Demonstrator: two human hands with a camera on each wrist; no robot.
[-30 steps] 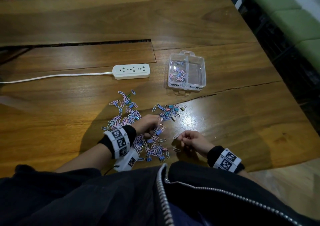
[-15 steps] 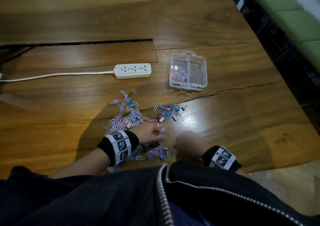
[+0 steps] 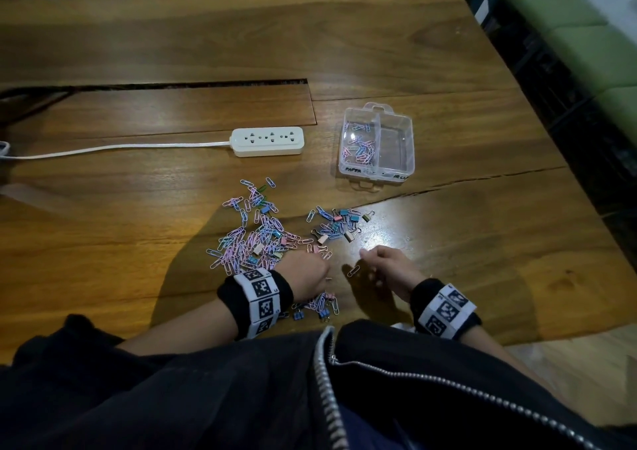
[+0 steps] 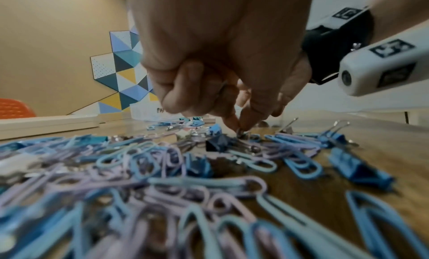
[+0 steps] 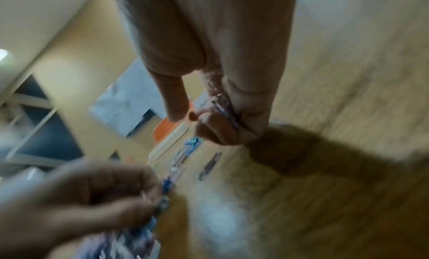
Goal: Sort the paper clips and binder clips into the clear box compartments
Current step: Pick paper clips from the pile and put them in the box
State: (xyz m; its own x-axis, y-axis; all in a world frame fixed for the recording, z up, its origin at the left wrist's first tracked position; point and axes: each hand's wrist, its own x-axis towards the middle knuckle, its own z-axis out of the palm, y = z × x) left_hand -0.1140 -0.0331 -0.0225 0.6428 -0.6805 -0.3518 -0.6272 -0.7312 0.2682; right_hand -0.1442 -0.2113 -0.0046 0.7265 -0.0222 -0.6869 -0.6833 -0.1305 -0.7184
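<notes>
Two hands low at the centre of the head view, both over a wooden table point(image 3: 448, 70). Left hand point(image 3: 305, 272) curled, fingertips point(image 4: 234, 120) pinching the wire loop of a binder clip point(image 4: 242, 132) at the near edge of the scatter. Right hand point(image 3: 387, 265) just beside it, to the right, closed round a small bunch of paper clips point(image 5: 220, 101), forefinger pointing out; blurred in the right wrist view. Loose paper clips point(image 3: 248, 239) and small binder clips point(image 3: 344, 223) spread in pink, blue and cream across the middle of the frame, above and to the left of the hands, a few more point(image 3: 319, 306) below the left hand. One single clip point(image 3: 354, 271) lying apart between the hands. Clear box point(image 3: 406, 129) above and right of centre, well apart from the hands, open, two compartments: left one holding some paper clips point(image 3: 362, 149), right one showing only its bare floor. White power strip point(image 3: 267, 141) left of the box, cord running to the left edge. Dark jacket with a zip point(image 3: 327, 380) along the bottom.
</notes>
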